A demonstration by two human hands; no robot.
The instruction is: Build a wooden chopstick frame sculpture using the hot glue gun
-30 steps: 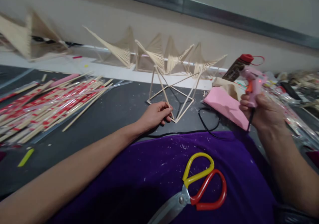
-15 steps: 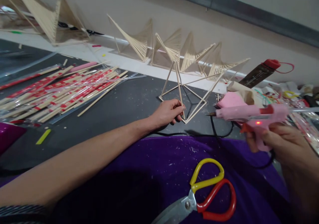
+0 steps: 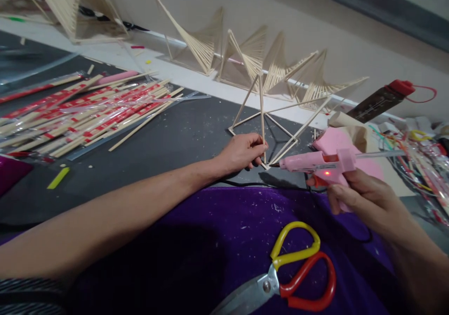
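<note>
My left hand (image 3: pixel 244 151) pinches a thin wooden stick (image 3: pixel 262 118) near its lower end, at the front corner of a stick frame (image 3: pixel 292 139) standing on the dark tabletop. My right hand (image 3: pixel 368 193) is wrapped round the handle of a pink hot glue gun (image 3: pixel 312 163), whose red light glows. A clear glue stick (image 3: pixel 380 154) juts from the gun's back. The nozzle points left and is at the frame's front corner, close to my left fingertips; whether it touches the wood I cannot tell.
Scissors (image 3: pixel 266 284) with yellow and red handles lie on purple cloth (image 3: pixel 242 221) nearest me. Wrapped wooden sticks (image 3: pixel 84 114) are heaped on the left. Finished-looking stick models (image 3: pixel 196 44) line the wall. A dark bottle (image 3: pixel 379 101) with a red lid leans at the right.
My right hand has brought the glue gun left, from a gap away up to the frame's front corner. My left hand keeps its pinch on the stick. The view has shifted slightly.
</note>
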